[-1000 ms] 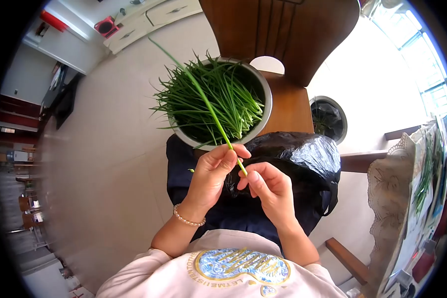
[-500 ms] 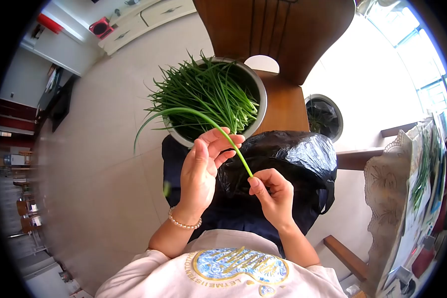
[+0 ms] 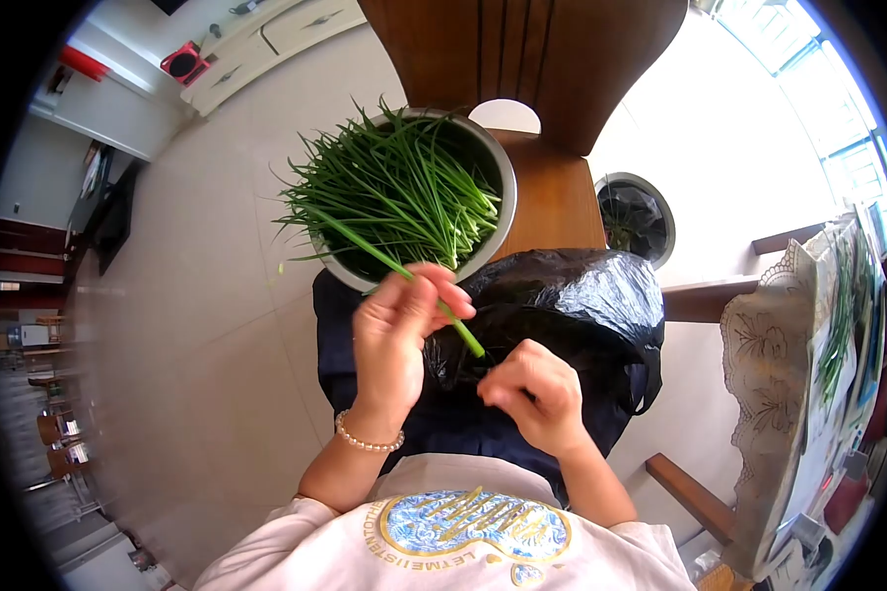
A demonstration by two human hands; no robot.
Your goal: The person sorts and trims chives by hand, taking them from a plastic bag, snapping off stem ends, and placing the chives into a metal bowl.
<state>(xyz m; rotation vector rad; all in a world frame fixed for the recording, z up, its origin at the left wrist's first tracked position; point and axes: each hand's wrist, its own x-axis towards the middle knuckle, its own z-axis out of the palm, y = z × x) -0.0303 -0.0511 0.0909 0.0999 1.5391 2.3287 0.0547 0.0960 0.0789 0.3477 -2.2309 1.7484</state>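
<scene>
My left hand [image 3: 396,340], with a beaded bracelet at the wrist, pinches a single green onion stalk [image 3: 465,337] between thumb and fingers. The stalk slants from the bowl side down toward my right hand [image 3: 537,394]. That hand is curled, thumb against fingers, just below the stalk's lower end and apart from it; what it holds, if anything, is too small to make out. Beyond my left hand, a metal bowl [image 3: 510,187] is heaped with green onions [image 3: 389,192], their pale ends toward the right. A black plastic bag [image 3: 586,291] lies over my lap.
The bowl sits on a wooden chair [image 3: 552,197] in front of me. A second metal bowl [image 3: 670,222], lined with dark plastic, stands on the floor to the right. At far right is a table with a lace-edged cloth [image 3: 759,335], papers and more greens.
My left fingers have closed around the stalk, which was lying across them. My right hand has come off its lower end. The stalk's long curved tip no longer arcs out to the left.
</scene>
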